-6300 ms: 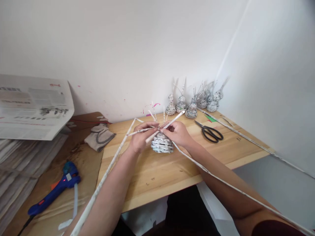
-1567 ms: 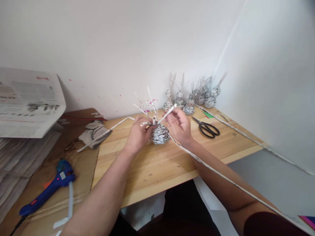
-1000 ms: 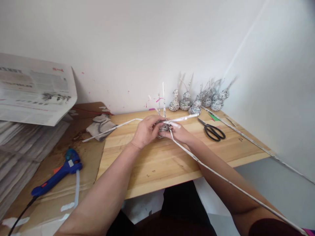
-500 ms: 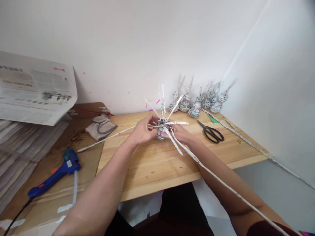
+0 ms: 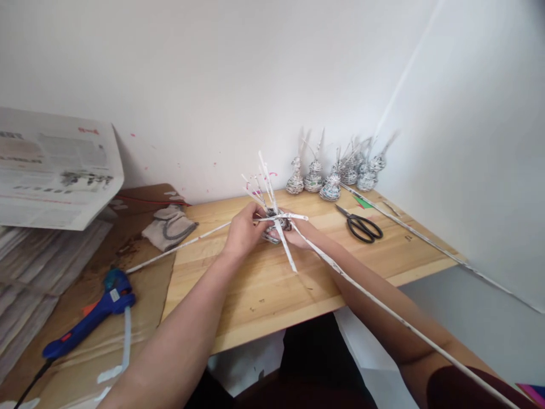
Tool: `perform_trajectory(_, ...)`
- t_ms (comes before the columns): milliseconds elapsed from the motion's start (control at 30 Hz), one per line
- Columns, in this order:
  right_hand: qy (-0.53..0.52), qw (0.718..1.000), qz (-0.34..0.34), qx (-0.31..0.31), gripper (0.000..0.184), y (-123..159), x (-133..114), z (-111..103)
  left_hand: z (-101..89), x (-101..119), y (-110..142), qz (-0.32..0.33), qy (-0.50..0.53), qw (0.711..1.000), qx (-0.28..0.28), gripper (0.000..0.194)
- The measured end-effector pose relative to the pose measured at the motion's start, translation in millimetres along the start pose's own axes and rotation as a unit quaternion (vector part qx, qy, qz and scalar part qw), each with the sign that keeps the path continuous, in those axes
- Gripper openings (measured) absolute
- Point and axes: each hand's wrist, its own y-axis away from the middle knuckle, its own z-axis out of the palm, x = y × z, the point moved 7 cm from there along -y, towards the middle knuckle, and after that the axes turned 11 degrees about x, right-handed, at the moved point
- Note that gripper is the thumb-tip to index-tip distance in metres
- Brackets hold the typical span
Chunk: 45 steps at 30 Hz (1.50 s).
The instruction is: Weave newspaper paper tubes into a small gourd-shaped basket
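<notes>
Between my hands, above the wooden board, is a small woven paper piece made of rolled newspaper strips. Several paper spokes fan out from its top, some upward and some toward me. My left hand is closed on its left side, thumb and fingers at the rim. My right hand grips the right side, its fingers partly hidden behind the spokes. One long paper strip runs from the piece over my right forearm to the lower right; another strip reaches left toward the glue gun.
Black-handled scissors lie on the wooden board at right. Behind them stand several woven paper gourds by the wall. At left are a blue glue gun, a cloth, stacked newspapers and cardboard.
The woven piece has turned and tilted a little in my hands, so its spokes point differently. Both hands still hold it. The whole view has shifted slightly.
</notes>
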Motion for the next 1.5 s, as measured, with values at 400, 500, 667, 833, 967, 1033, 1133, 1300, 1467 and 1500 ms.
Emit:
perform_trajectory(400,0.073,0.997,-0.016,0.035,0.041,-3,-5,-3,-9.1,41,12,0.216,-0.121,0.967,0.053,0.015)
perform_trajectory(500,0.128,0.99,-0.048,0.046,0.043,-3,-7,-2,-11.1,36,9,0.168,-0.103,0.978,0.064,0.016)
perform_trajectory(667,0.188,0.979,-0.038,0.064,0.049,0,0,2,-0.8,23,8,0.078,-0.042,0.996,0.02,0.018)
perform_trajectory(833,0.209,0.973,-0.029,0.09,0.049,3,6,4,6.9,15,10,0.069,0.027,0.997,0.029,0.013)
perform_trajectory(967,0.198,0.976,-0.043,0.078,0.06,2,6,1,4.1,9,5,0.054,0.051,0.997,0.013,0.015)
perform_trajectory(1033,0.155,0.986,-0.041,0.053,0.064,2,5,-2,1.3,5,1,0.023,0.065,0.998,-0.008,0.023)
perform_trajectory(1133,0.096,0.994,-0.045,0.025,0.068,1,-1,-9,-3.2,2,-3,0.007,0.086,0.996,-0.028,0.032)
perform_trajectory(1300,0.098,0.992,-0.077,-0.025,0.059,0,-12,-11,-3.8,1,-3,0.014,0.099,0.994,-0.04,0.033)
perform_trajectory(1467,0.154,0.984,-0.084,-0.022,0.054,-1,-11,-8,-1.3,2,-2,0.005,0.101,0.992,-0.07,0.031)
perform_trajectory(1500,0.161,0.983,-0.088,-0.021,0.055,-1,-11,-8,-1.6,2,-2,0.007,0.097,0.993,-0.072,0.03)
